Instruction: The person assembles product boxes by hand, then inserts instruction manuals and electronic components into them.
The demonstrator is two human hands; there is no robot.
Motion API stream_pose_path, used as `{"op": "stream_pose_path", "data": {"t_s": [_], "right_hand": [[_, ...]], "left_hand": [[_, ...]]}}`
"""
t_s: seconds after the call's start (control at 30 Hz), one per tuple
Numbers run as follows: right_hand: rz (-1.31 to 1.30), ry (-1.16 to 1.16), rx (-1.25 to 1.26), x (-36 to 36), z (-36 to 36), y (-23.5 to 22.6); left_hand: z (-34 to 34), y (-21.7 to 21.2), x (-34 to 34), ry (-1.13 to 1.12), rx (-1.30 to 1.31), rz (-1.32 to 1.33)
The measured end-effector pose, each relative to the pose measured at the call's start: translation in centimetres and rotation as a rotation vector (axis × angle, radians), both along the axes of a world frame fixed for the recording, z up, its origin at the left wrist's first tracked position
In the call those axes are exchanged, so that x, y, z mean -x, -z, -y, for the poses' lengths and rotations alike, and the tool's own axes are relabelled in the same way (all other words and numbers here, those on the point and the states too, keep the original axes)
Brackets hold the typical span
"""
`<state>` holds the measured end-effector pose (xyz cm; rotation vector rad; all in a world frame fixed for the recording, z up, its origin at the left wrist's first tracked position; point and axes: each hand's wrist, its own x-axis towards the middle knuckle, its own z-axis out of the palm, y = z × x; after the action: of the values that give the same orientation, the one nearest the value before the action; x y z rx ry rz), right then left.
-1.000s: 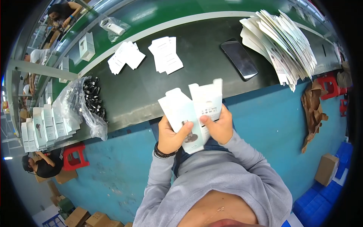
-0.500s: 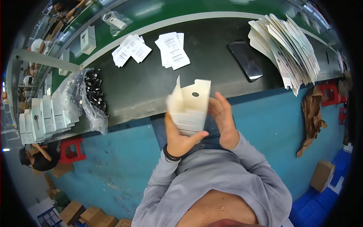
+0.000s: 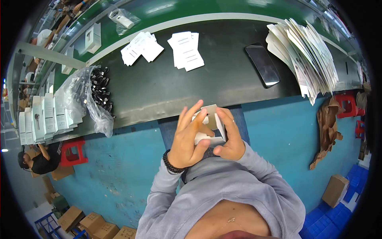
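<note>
Left grip and right grip clasp an open carton between them — likely light, springy, easily dented; best held flat-fingered by its side walls.

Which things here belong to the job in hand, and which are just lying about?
Job, judging by the layout:
- white box, between left hand and right hand
- likely: flat cartons, standing cartons, paper slips, black bagged items

Apparently lying about:
- phone
- brown paper
- cardboard box on floor, right
</note>
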<state>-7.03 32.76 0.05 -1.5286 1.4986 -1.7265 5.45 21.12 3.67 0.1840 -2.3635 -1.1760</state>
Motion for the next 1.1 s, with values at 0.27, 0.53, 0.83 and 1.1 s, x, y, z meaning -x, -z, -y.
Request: {"op": "stream_pose_path", "data": {"t_s": [0.27,0.53,0.83,1.1], "right_hand": [[0.582,0.027,0.195,-2.2,1.0,0.2],[0.671,0.115,0.27,-2.6,0.4,-0.3],[0.25,0.064,-0.128,-0.7,0.1,-1.1],[0.826,-0.083,-0.25,-0.5,-0.3,-0.9]], "left_hand": [[-2.7,2.2,3.2,-0.156,-0.14,-0.54],[-2.9,3.1,2.7,-0.169,-0.189,-0.521],[-1.5,3.6,1.0,-0.127,0.035,-0.573],[-2.2,4.1,2.4,-0.147,0.103,-0.535]]}}
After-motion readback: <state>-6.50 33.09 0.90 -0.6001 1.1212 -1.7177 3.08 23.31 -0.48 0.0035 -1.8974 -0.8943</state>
